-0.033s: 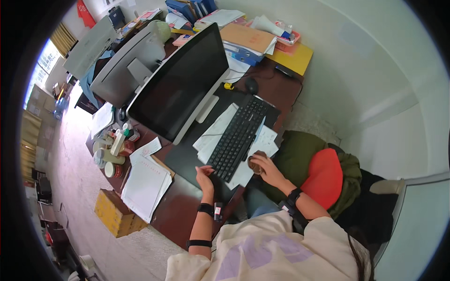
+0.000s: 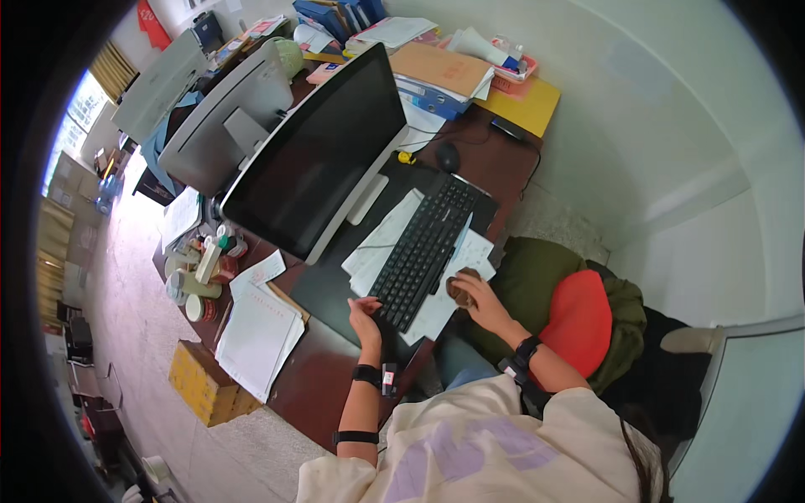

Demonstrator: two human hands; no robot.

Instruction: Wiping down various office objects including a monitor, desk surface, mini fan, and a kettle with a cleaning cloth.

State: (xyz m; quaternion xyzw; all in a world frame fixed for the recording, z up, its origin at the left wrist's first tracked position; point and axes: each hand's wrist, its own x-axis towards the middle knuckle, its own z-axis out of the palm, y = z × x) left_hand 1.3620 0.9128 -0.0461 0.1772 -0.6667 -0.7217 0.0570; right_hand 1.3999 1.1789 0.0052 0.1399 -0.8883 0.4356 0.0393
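Observation:
A black keyboard (image 2: 423,251) lies slantwise on the desk over white papers (image 2: 381,239). At its near left corner is my left hand (image 2: 366,323), palm turned inward, fingers stretched out and nothing seen in them. Whether its fingertips touch the keyboard I cannot tell. My right hand (image 2: 488,308) is closed on a brown, crumpled cloth (image 2: 459,289), just right of the keyboard and over the papers. Part of the cloth is hidden under the fingers. Black straps circle both my forearms.
A monitor (image 2: 323,151) stands beyond the keyboard, with a black mouse (image 2: 448,157) at the far end. Loose sheets (image 2: 260,335) and several jars (image 2: 201,285) lie to the left. Binders (image 2: 428,96) are piled at the back. A red cushion (image 2: 579,323) sits at right.
The whole scene has shifted very slightly in the picture. Both hands keep their places, and the right still holds the brown cloth.

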